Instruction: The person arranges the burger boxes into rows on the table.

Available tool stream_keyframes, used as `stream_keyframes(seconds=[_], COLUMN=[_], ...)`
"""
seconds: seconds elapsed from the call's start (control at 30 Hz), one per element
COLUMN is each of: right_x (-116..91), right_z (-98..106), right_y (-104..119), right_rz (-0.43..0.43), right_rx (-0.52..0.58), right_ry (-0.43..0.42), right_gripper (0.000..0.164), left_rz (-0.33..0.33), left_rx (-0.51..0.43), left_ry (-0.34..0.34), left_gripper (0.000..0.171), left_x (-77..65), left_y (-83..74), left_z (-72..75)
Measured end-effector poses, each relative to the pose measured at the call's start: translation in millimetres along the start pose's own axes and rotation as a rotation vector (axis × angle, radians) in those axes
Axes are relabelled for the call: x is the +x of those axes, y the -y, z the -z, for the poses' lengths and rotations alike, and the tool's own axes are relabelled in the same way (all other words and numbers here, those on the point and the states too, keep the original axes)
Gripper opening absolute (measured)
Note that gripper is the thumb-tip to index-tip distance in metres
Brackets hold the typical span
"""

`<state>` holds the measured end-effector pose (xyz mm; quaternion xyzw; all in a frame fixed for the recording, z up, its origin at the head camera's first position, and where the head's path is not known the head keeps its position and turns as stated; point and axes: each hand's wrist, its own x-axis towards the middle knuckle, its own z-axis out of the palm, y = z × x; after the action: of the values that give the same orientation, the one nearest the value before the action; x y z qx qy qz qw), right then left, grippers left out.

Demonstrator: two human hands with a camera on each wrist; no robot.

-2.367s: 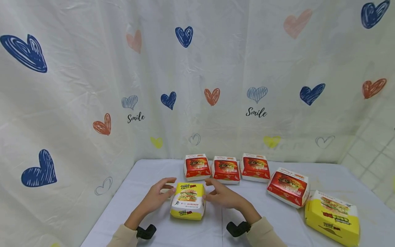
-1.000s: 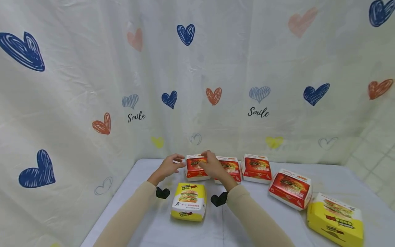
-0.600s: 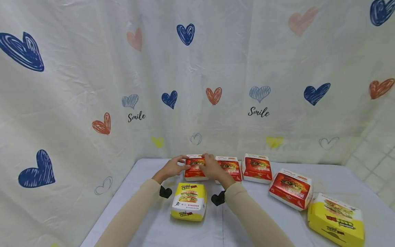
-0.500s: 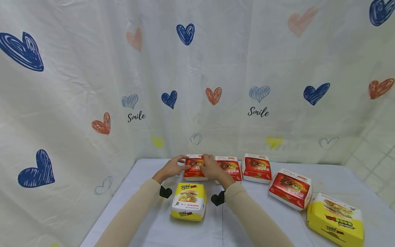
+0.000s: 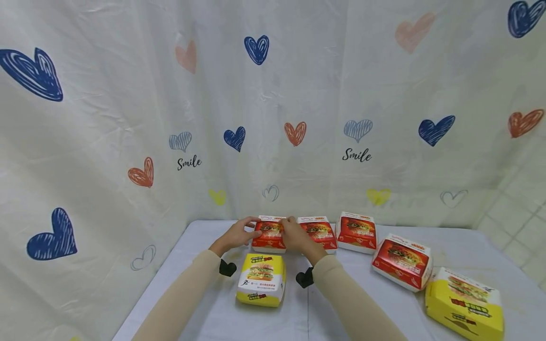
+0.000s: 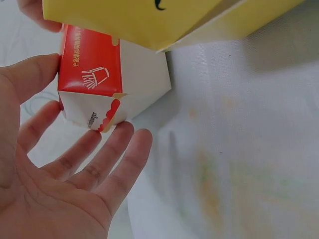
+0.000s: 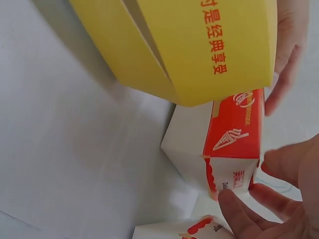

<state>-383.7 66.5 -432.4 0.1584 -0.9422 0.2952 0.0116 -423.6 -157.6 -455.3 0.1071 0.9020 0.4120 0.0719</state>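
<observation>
Two hands hold a red-and-white burger box (image 5: pixel 269 235) at the back left of the table, one at each side. The left hand (image 5: pixel 237 235) grips its left side; in the left wrist view the thumb lies at the top edge and fingertips (image 6: pixel 122 132) touch the white side wall (image 6: pixel 87 109). On the right side, the right hand (image 5: pixel 296 237) holds the box with thumb and fingers, as the right wrist view shows. Just in front of it sits a yellow-and-white burger box (image 5: pixel 261 279), untouched. Both boxes are closed.
To the right stand more red boxes: one (image 5: pixel 317 233) beside the right hand, another (image 5: pixel 357 232), and a third (image 5: pixel 402 260) turned at an angle. A second yellow box (image 5: pixel 465 303) sits at the right front. A heart-print curtain (image 5: pixel 315 180) hangs behind the white-covered table (image 5: pixel 213 303).
Both hands have left the front yellow box, reached back and taken hold of the leftmost red box. That red box has shifted slightly left and nearer to the yellow one.
</observation>
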Motion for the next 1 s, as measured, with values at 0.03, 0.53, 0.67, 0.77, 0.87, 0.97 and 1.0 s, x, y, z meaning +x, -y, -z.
stream_keyframes(seconds=[0.03,0.53,0.67,0.77,0.87,0.97,1.0], right_x=[0.0,2.4,2.7,3.3,3.5,3.2,2.9], right_z=[-0.1,-2.3,-2.1,-1.3,-0.2,1.3,1.6], right_y=[0.0,-4.2,-5.5,-5.7,-5.8,-5.5,-5.5], right_rz=[-0.004,-0.032,-0.009,0.006,0.009,0.008,0.009], right_rx=[-0.011,-0.004,-0.008,-0.019,-0.028,-0.037,-0.043], right_ry=[0.003,0.019,0.03,0.04,0.049,0.063,0.066], right_gripper=[0.036,0.034,0.032,0.03,0.034,0.04,0.043], left_rz=[0.003,0.043,0.042,0.043,0.043,0.051,0.051], left_rx=[-0.008,-0.101,-0.104,-0.098,-0.103,-0.115,-0.117], left_ry=[0.003,0.031,0.022,0.015,0.012,0.014,0.015], left_gripper=[0.058,0.062,0.062,0.062,0.062,0.061,0.061], left_x=[-0.4,-1.7,-5.2,-7.5,-8.8,-9.3,-9.3], left_y=[0.5,10.9,8.1,6.2,6.1,7.2,7.6], left_z=[0.3,1.7,1.0,0.5,0.6,1.2,1.5])
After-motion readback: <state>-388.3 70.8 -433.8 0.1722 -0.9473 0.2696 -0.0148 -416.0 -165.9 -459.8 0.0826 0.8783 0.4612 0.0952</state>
